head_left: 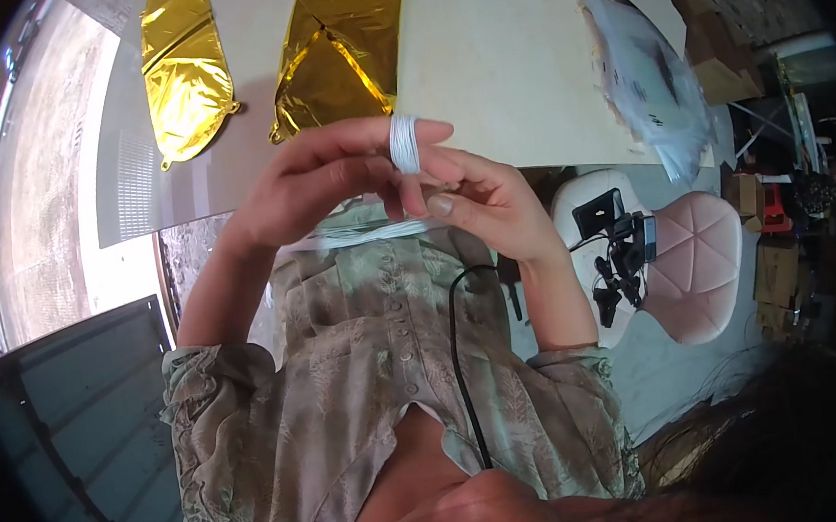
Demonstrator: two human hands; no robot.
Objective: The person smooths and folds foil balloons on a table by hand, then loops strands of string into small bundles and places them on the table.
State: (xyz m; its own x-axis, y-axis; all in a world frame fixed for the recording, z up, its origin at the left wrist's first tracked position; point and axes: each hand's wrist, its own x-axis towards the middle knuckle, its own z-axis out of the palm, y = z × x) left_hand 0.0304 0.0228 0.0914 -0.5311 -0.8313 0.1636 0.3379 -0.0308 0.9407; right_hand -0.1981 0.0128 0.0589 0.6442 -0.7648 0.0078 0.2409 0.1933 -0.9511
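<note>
White string point(404, 144) is wound in a thick band round the fingers of my left hand point(323, 175). The index fingertip sticks out past the band, and the thumb lies bent below it. My right hand point(502, 200) meets those fingers from the right, its thumb and fingertips pinched together on the string close to the band. The exact grip there is partly hidden. More white strands point(377, 233) stretch sideways below the hands, across the front of the patterned shirt point(344, 316).
Gold foil balloons point(191, 92) lie flat on the pale table point(491, 69) beyond my hands. Clear plastic bags point(655, 95) sit at the table's right end. A pale chair point(698, 268) with black cabled devices point(624, 255) stands right. A black cable point(458, 366) runs down the shirt.
</note>
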